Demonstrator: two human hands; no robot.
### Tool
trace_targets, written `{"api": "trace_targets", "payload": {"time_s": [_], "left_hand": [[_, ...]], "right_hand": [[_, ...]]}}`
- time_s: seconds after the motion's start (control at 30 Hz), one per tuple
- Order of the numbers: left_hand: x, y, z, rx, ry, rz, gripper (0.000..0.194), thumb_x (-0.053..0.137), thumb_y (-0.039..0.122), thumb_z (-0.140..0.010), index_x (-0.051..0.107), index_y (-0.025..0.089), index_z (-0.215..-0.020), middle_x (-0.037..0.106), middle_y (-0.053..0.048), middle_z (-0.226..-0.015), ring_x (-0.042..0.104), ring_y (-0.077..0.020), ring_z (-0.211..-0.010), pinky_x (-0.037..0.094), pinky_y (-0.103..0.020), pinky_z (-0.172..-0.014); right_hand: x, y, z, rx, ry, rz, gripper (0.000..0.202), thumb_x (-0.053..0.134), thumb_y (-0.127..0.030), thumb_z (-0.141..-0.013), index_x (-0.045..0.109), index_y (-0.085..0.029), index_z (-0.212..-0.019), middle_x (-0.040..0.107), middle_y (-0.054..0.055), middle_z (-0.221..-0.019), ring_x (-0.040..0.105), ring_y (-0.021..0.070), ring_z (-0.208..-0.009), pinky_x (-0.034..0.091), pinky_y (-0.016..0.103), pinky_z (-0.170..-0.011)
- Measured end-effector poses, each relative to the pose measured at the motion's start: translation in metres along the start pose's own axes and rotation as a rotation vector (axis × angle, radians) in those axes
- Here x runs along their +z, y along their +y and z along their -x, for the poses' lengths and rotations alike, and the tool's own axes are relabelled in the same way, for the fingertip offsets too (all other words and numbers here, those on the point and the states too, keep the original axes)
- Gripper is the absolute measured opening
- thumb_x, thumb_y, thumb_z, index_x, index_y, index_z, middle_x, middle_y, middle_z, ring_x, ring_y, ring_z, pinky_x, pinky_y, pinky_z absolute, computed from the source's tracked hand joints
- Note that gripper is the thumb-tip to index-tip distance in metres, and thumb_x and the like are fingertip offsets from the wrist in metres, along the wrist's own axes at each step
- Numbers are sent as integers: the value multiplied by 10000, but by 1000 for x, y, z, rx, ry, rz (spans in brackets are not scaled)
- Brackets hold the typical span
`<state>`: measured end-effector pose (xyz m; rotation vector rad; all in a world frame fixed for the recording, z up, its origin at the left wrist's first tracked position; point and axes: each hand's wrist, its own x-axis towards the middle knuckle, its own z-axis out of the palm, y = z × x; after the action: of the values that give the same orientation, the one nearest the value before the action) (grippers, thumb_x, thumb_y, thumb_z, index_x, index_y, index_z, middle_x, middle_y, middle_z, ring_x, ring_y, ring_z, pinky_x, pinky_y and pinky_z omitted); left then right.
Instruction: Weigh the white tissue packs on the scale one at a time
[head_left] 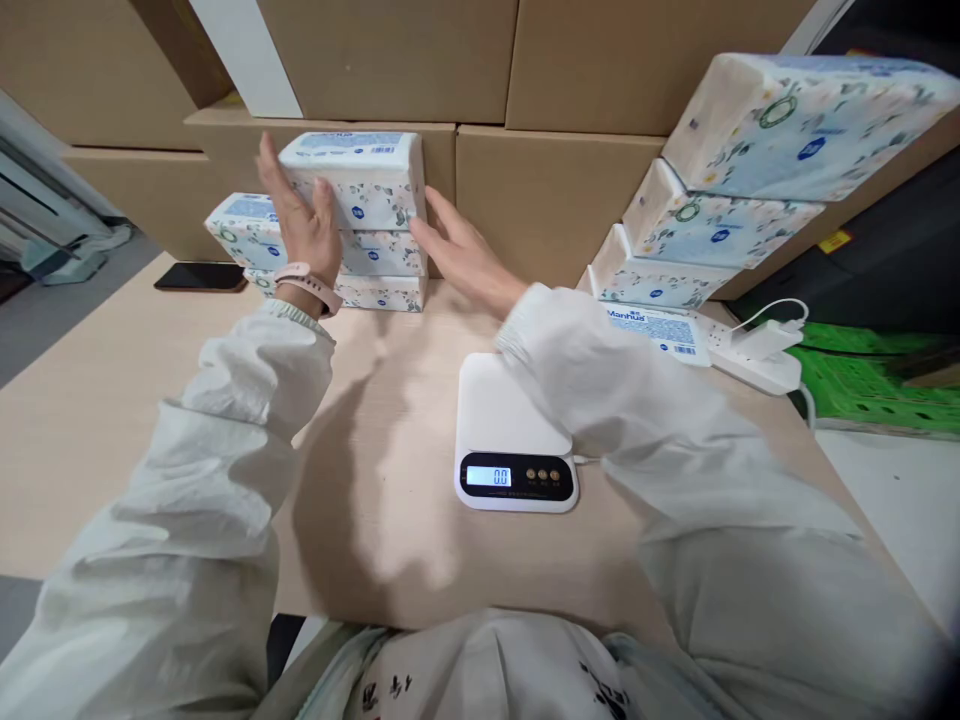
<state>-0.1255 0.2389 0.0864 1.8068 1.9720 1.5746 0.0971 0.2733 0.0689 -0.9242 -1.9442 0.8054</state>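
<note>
A tissue pack (367,190) with a floral print sits on top of a short stack against the boxes. Below it are a middle tissue pack (382,254) and a bottom tissue pack (386,293). My left hand (306,225) is at the top pack's left side, fingers stretched upward and thumb by its front. At the pack's right side, my right hand (461,248) has its fingers extended, the tips at its edge. Neither hand is wrapped round the pack. Nearer me lies a white digital scale (514,410), its display reading 0.0.
Another tissue pack (244,225) tops a lower pile at left, near a phone (200,277). At right rises a taller stack of tissue packs (817,130), beside a power strip (757,368) with a plugged-in charger. Cardboard boxes (562,210) wall off the table's back.
</note>
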Motion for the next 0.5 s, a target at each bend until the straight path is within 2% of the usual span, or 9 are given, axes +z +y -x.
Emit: {"api": "trace_targets", "payload": {"time_s": [0.03, 0.07, 0.13, 0.17, 0.23, 0.33, 0.4, 0.47, 0.5], "left_hand": [[0, 7, 6, 31, 34, -26, 1113, 175, 1085, -792, 101, 347, -1622, 82, 235, -1812, -584, -147, -1387, -17, -338, -1384], [-1, 18, 13, 74, 74, -36, 1051, 187, 1054, -834, 104, 361, -1621, 76, 257, -1802, -595, -133, -1374, -28, -345, -1385], [1, 43, 32, 164, 102, 33, 925, 272, 980, -936, 166, 375, -1628, 151, 274, -1777, -501, -143, -1517, -7, -364, -1407], [4, 58, 42, 190, 51, 136, 872, 377, 928, -981, 245, 356, -1626, 244, 253, -1754, -361, -175, -1630, 27, -376, -1423], [17, 85, 62, 138, -183, 441, 705, 610, 748, -1028, 483, 272, -1533, 453, 154, -1673, 24, -253, -1724, 110, -410, -1444], [56, 119, 89, -186, -646, 842, 441, 713, 509, -1017, 692, 145, -1264, 638, -80, -1529, 389, -377, -1621, 289, -577, -1384], [93, 136, 103, -420, -879, 913, 478, 698, 528, -995, 701, 122, -1247, 635, -191, -1517, 463, -429, -1571, 361, -650, -1325], [133, 152, 118, -567, -1008, 872, 614, 686, 590, -972, 660, 120, -1366, 559, -246, -1590, 411, -448, -1600, 343, -668, -1320], [150, 159, 125, -622, -1048, 847, 663, 674, 607, -970, 633, 133, -1431, 521, -237, -1632, 360, -435, -1629, 303, -655, -1340]], "right_hand": [[-18, -2, 23, -61, -2, 16, 835, 302, -824, -955, 544, -253, -1514, 519, 52, -1682, 461, 308, -1601, 283, 662, -1266], [-38, -5, 49, -124, 18, 44, 761, 496, -811, -949, 586, -268, -1476, 538, 53, -1667, 483, 315, -1592, 313, 662, -1296], [-83, -8, 103, -214, 170, 175, 539, 593, -679, -998, 669, -308, -1381, 599, 26, -1604, 498, 306, -1580, 317, 656, -1338], [-107, -6, 130, -232, 261, 265, 446, 594, -599, -1024, 700, -304, -1341, 636, 37, -1560, 534, 299, -1544, 342, 640, -1334], [-151, 5, 179, -180, 488, 413, 351, 579, -492, -1036, 760, -260, -1227, 733, 88, -1389, 645, 302, -1378, 465, 605, -1230], [-200, 44, 233, 171, 812, 409, 285, 623, -451, -986, 797, -235, -1051, 778, 101, -1120, 712, 285, -1085, 557, 551, -1061], [-214, 73, 253, 331, 905, 345, 277, 628, -435, -968, 790, -218, -1026, 774, 89, -1073, 711, 279, -1046, 542, 585, -1076], [-214, 96, 264, 395, 890, 287, 312, 631, -452, -963, 787, -205, -1074, 784, 71, -1096, 720, 276, -1096, 526, 618, -1116], [-210, 103, 266, 419, 859, 242, 341, 631, -474, -966, 787, -206, -1110, 793, 63, -1121, 727, 270, -1128, 532, 614, -1126]]}}
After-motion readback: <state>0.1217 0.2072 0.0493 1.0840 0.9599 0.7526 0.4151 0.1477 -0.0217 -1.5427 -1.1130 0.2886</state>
